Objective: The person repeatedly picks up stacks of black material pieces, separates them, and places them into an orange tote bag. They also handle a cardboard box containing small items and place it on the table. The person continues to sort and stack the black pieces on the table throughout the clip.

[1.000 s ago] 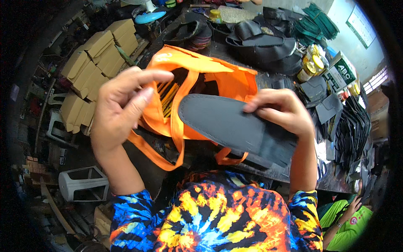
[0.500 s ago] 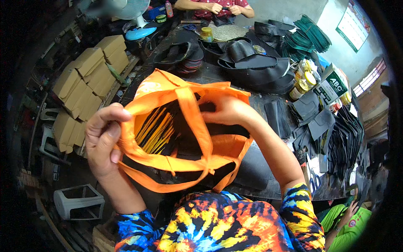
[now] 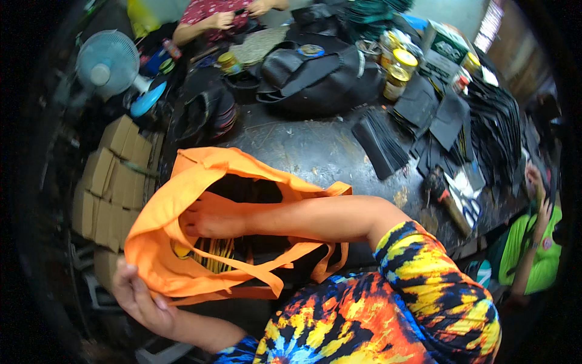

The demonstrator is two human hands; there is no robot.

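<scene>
An orange cloth bag [image 3: 151, 212] with loop handles lies tilted across my front, its mouth facing me. My left hand [image 3: 142, 300] grips the bag's lower left rim, thumb and fingers closed on the cloth. Deep inside the mouth is my right hand [image 3: 215, 218], with its fingers bent against the left inner side. Whatever those fingers hold is hidden. Thin yellow-and-black strips [image 3: 215, 253] show in the bag below that hand. A strap crosses the opening under my right wrist.
A dark table [image 3: 303, 142] bears black bags [image 3: 327, 79], stacked black pieces [image 3: 381, 144], yellow-lidded jars [image 3: 397, 82], scissors [image 3: 468, 209] and a hammer [image 3: 448, 203]. Cardboard boxes [image 3: 115, 182] and a fan [image 3: 108, 64] stand left. One person [image 3: 212, 18] works opposite; another in green [image 3: 530, 249] is at right.
My right hand has moved left and deeper into the bag. The bag and my left hand have come lower, and the view has swung to the right.
</scene>
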